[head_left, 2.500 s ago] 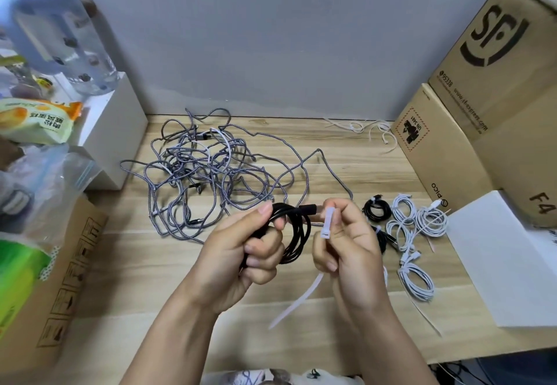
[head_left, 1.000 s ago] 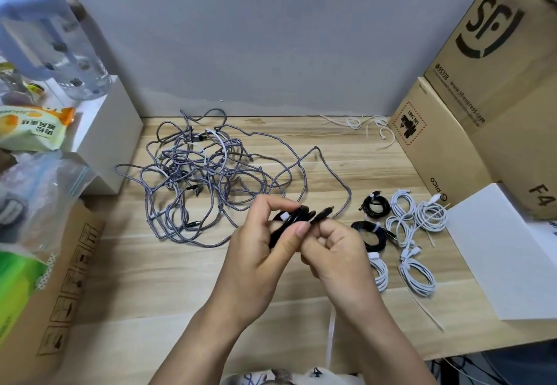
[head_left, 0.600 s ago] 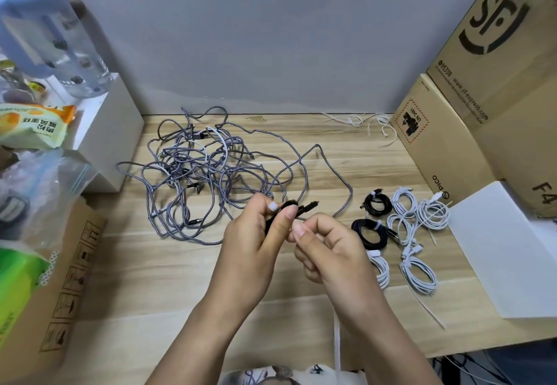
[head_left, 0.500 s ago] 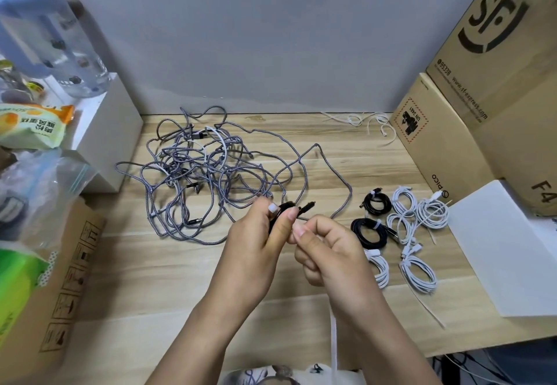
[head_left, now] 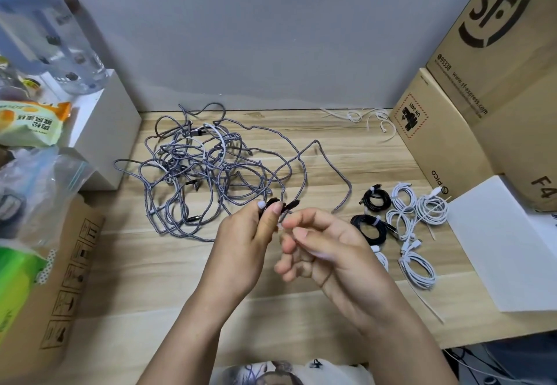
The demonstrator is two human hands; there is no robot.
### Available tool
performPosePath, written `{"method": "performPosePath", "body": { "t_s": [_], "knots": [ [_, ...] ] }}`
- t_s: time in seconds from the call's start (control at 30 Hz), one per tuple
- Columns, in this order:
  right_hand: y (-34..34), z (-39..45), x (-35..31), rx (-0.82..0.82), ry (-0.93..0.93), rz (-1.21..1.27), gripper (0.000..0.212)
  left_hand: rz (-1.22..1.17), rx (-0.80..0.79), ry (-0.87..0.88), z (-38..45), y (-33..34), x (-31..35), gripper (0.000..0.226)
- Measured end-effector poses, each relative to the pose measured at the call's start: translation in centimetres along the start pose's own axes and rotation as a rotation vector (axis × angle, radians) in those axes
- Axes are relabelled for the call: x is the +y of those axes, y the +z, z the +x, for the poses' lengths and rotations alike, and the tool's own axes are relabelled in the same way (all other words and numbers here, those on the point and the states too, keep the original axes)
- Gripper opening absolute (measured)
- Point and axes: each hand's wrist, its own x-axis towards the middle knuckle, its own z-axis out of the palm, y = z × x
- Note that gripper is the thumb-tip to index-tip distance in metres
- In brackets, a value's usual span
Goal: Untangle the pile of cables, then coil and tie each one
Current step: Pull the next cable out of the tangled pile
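The left hand (head_left: 244, 249) is gripping a small coil of black cable (head_left: 278, 205), squeezed nearly flat between thumb and fingers; only its dark tips are showing above the fingernails. The right hand (head_left: 328, 252) is now loosening: 0.5 s ago it was pinched against the coil, and its fingers are now spreading, curled loosely and apparently holding nothing. The long white plastic zip tie seen 2.5 s ago is no longer visible — it is probably cinched around the coil, though the hands hide the joint. Judgement: this coil is being finished and is ready to join the done group.

Position: the coil is being held above the wooden desk top (head_left: 156, 279), at centre.

Count:
- Tangled pile of grey braided cables (head_left: 205, 173), at 10 o'clock from the hands: one pile; strands are not separable by eye, and one white cable is threading through it.
- Tied black cable coils (head_left: 376, 201), at 3 o'clock: two.
- Tied white cable coils (head_left: 417, 271), at 3 to 4 o'clock: about five — one is partly behind the right hand.
- Loose white zip ties (head_left: 370, 116), at 1 o'clock by the wall: a small cluster.

Most untangling is remaining.
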Motion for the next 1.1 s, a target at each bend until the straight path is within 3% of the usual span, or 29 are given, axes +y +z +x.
{"method": "performPosePath", "body": {
  "t_s": [0.1, 0.2, 0.3, 0.4, 0.5, 0.73, 1.1],
  "knots": [
    [-0.3, 0.1, 0.3, -0.051, -0.044, 0.023, 0.023, -0.037, -0.020, -0.033, 0.2, 0.1, -0.4, 0.041],
    [-0.5, 0.3, 0.7, 0.006, -0.189, -0.145, 0.046, -0.044, -0.028, -0.046, 0.2, 0.3, -0.5, 0.037],
    [-0.7, 0.2, 0.6, 0.130, -0.407, -0.374, 0.045, -0.036, -0.031, -0.051, 0.1, 0.5, -0.2, 0.036],
    [-0.5, -0.1, 0.3, 0.108, -0.501, -0.313, 0.039, -0.024, -0.040, -0.054, 0.1, 0.7, -0.2, 0.036],
    [-0.1, -0.3, -0.1, 0.076, -0.467, -0.235, 0.037, -0.046, -0.060, -0.051, 0.0, 0.8, -0.1, 0.036],
    [0.0, 0.3, -0.2, 0.336, -0.248, -0.431, 0.044, -0.054, -0.076, -0.034, -0.2, 1.2, 0.3, 0.034],
    [0.1, 0.3, 0.1, 0.328, -0.201, -0.469, 0.042, -0.042, -0.062, -0.052, -0.6, 1.4, 0.9, 0.037]
  ]
}}
